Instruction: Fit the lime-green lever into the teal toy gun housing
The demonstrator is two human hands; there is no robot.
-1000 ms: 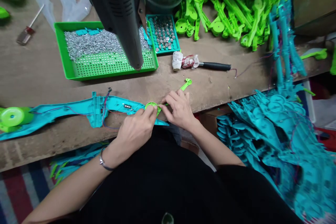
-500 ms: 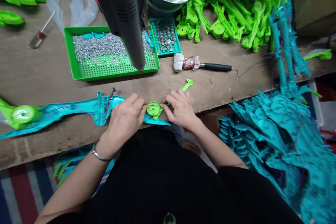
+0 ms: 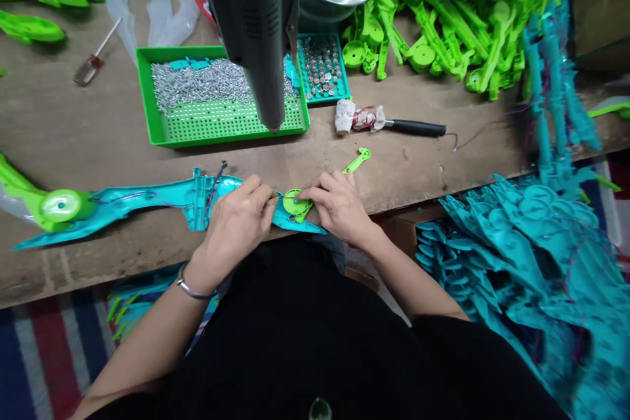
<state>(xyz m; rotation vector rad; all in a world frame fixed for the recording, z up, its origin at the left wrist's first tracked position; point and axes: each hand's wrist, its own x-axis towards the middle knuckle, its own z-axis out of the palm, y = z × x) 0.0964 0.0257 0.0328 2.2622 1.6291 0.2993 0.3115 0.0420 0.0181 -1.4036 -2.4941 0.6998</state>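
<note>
A long blue plastic shell (image 3: 142, 195) lies along the table's front edge, with a thin purple wire running inside it. On its left end sits a green round housing (image 3: 62, 207). At its right end is a green disc part (image 3: 296, 205), and a green lever arm (image 3: 357, 159) shows beyond my right hand. A thin wire (image 3: 291, 197) stretches across the disc between my hands. My left hand (image 3: 243, 213) is closed, fingertips pinching the wire just left of the disc. My right hand (image 3: 342, 207) is closed at the disc's right side on the wire; its thumb tip is hidden.
A dark power screwdriver (image 3: 263, 46) hangs over a green basket of screws (image 3: 226, 134). Behind are a blue tray (image 3: 322, 69), a metal bowl (image 3: 339, 3) and green parts (image 3: 443, 33). A wrapped hammer (image 3: 413, 127) and a screwdriver (image 3: 91, 65) lie around. Blue shells (image 3: 531, 243) are piled right.
The whole view has shifted slightly, so the scene sits farther right. My right index finger now reaches over the disc's edge; my left hand keeps its pinch.
</note>
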